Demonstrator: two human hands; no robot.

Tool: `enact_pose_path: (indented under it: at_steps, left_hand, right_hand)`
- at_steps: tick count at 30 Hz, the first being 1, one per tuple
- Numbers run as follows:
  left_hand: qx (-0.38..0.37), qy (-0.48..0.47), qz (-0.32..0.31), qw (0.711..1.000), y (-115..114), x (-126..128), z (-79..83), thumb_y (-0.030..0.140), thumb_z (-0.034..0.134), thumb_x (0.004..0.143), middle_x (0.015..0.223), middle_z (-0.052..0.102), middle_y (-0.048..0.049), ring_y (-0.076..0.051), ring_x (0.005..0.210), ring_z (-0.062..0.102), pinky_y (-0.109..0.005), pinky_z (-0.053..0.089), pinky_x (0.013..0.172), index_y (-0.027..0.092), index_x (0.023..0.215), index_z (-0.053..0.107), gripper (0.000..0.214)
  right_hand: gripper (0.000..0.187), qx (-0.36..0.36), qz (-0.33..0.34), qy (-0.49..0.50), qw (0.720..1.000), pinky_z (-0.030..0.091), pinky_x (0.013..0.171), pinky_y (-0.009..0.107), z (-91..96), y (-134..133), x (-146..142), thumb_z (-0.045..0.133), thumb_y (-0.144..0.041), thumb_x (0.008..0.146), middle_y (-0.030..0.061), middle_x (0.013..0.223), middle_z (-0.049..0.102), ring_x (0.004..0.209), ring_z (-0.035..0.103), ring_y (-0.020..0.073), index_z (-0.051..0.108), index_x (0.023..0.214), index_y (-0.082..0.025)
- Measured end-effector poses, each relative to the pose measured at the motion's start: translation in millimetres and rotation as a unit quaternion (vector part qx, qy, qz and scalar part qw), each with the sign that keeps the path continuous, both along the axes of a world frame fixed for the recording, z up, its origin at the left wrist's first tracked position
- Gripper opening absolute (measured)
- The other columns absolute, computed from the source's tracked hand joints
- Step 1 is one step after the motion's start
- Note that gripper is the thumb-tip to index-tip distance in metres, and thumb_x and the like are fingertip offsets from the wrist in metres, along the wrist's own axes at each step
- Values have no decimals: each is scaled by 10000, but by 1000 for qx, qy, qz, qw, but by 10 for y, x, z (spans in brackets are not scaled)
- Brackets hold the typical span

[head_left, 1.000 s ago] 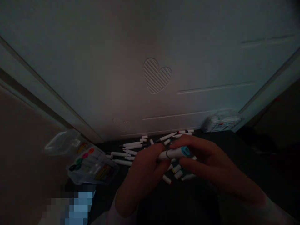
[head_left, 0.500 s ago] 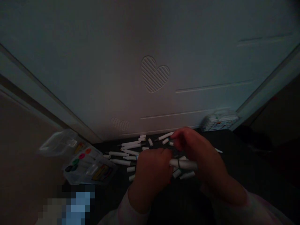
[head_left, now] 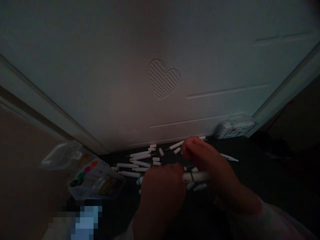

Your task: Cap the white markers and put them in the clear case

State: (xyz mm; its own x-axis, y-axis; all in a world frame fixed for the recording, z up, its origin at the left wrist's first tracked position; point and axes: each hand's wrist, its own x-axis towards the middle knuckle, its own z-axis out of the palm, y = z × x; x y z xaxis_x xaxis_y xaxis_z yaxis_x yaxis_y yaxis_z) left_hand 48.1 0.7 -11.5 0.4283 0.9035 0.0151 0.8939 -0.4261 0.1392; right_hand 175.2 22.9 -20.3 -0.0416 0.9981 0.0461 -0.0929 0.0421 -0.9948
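My left hand (head_left: 162, 196) is closed around a white marker (head_left: 196, 176) whose right end, with a dark ring, sticks out toward my right wrist. A white piece with a blue band (head_left: 139, 180) shows at the hand's left edge; whether it belongs to the same marker I cannot tell. My right hand (head_left: 210, 163) is held just above and to the right, its fingers curled together; what they hold, if anything, is hidden. Uncapped white markers (head_left: 141, 155) and loose caps (head_left: 161, 152) lie scattered on the dark surface behind and around both hands.
On the left stands an open clear plastic case (head_left: 95, 176) with several coloured-end markers inside. A second packed case (head_left: 235, 128) sits at the back right. Behind everything rises a pale panel (head_left: 120, 83) with embossed hearts. A blurred-out blue patch (head_left: 86, 221) is at lower left.
My left hand has shifted slightly down, uncovering a few caps behind it. My right hand stays curled at nearly the same spot. The view has moved a little.
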Motion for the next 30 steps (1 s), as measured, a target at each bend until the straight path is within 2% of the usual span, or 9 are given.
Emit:
enact_pose_path:
  at_steps: [2, 7, 14, 17, 20, 22, 24, 27, 30]
  left_hand:
    - [20, -19, -13, 1000, -19, 1, -5, 260, 468, 772, 698, 668, -45, -219, 618, 620, -276, 350, 523, 197, 767, 596, 143]
    - [58, -71, -36, 995, -10, -6, -48, 574, 395, 801, 633, 648, -26, -209, 569, 599, -273, 291, 484, 208, 730, 587, 419]
    - [96, -109, -27, 989, 37, 37, -106, 571, 398, 811, 523, 610, -32, -179, 498, 556, -265, 224, 466, 190, 632, 579, 458]
    - [66, -160, -20, 985, 49, 30, -109, 561, 412, 811, 552, 613, -23, -164, 508, 548, -254, 237, 471, 187, 643, 585, 446]
    - [11, -253, 16, 967, 83, -38, -74, 517, 419, 828, 543, 574, 6, -127, 489, 505, -235, 261, 467, 182, 664, 588, 409]
    - [-11, -349, 64, 935, 114, -106, -39, 492, 423, 833, 529, 534, 20, -113, 488, 474, -224, 290, 469, 181, 654, 578, 390]
    - [-8, -461, 119, 879, 141, -167, -7, 473, 437, 830, 528, 505, 26, -106, 495, 449, -217, 316, 473, 181, 641, 564, 371]
    - [-8, -618, 182, 765, 164, -203, 14, 458, 450, 828, 535, 487, 26, -97, 483, 414, -205, 327, 456, 185, 631, 538, 348]
    - [-28, -734, 182, 654, 168, -165, 1, 538, 450, 801, 545, 466, 29, -90, 471, 402, -196, 341, 441, 190, 635, 513, 391]
  right_hand:
    - [238, -13, -2, 13, 1000, 309, 612, 260, -18, 30, 16, 483, -374, 781, -31, 627, 432, 628, 410, 122, 486, 624, -195]
    - [229, -16, 11, 23, 1000, 325, 638, 270, -74, 69, 46, 451, -355, 816, -23, 657, 450, 661, 431, 132, 511, 660, -200]
    - [247, -22, 11, 150, 988, 343, 652, 257, -81, 93, 9, 445, -346, 826, -19, 678, 471, 654, 429, 120, 543, 660, -192]
    - [228, -38, -15, 201, 979, 361, 641, 256, -60, 106, 4, 469, -369, 800, -20, 676, 476, 636, 437, 119, 543, 669, -198]
    - [228, -19, -42, 168, 985, 374, 658, 256, -81, 100, 0, 467, -385, 806, -14, 716, 503, 669, 458, 123, 562, 702, -207]
    - [225, 14, -31, 108, 994, 377, 690, 253, -111, 79, -13, 450, -375, 829, -10, 753, 528, 724, 479, 127, 586, 748, -215]
    - [184, 43, 1, 41, 998, 379, 717, 250, -128, 42, -38, 459, -346, 836, -7, 795, 545, 776, 498, 129, 592, 818, -220]
    - [140, 100, 49, -93, 989, 382, 732, 252, -115, -23, -91, 514, -295, 815, 6, 860, 544, 814, 506, 131, 572, 903, -201]
    - [178, 140, 112, -213, 960, 382, 718, 260, -89, -61, -144, 528, -317, 813, 22, 870, 558, 811, 517, 138, 573, 906, -172]
